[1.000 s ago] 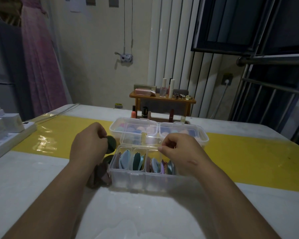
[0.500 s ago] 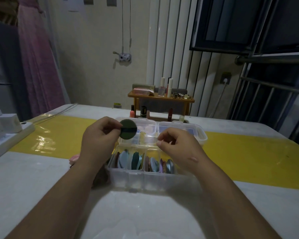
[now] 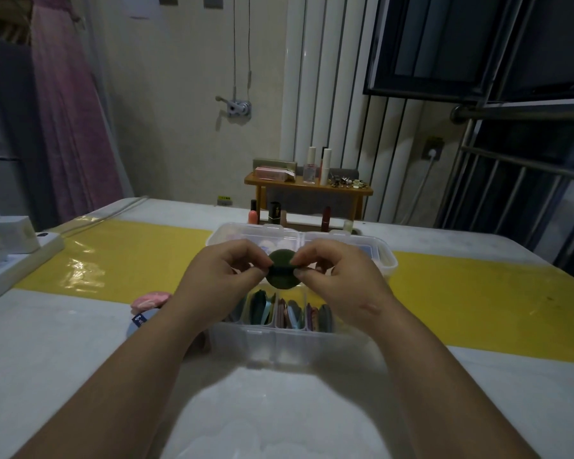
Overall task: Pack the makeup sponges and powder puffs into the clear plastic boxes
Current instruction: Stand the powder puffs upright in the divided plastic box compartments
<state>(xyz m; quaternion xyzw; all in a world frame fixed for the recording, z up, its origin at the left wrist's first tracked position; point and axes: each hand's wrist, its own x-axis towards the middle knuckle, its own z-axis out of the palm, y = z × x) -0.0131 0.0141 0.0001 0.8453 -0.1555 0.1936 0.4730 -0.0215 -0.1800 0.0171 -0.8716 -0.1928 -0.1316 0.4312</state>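
right hand (image 3: 337, 279) now pinching green puff (image 3: 281, 272)

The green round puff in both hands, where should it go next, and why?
Probably down into the near clear box, on edge. The left hand and right hand pinch the dark green puff right above its compartments, where other puffs already stand upright in rows.

The setting is a dim domestic room, indicated by a pink garment (image 3: 70, 104) hanging at left, a wooden cosmetics shelf (image 3: 307, 187), a white radiator (image 3: 322, 77) and a barred window (image 3: 511, 154).
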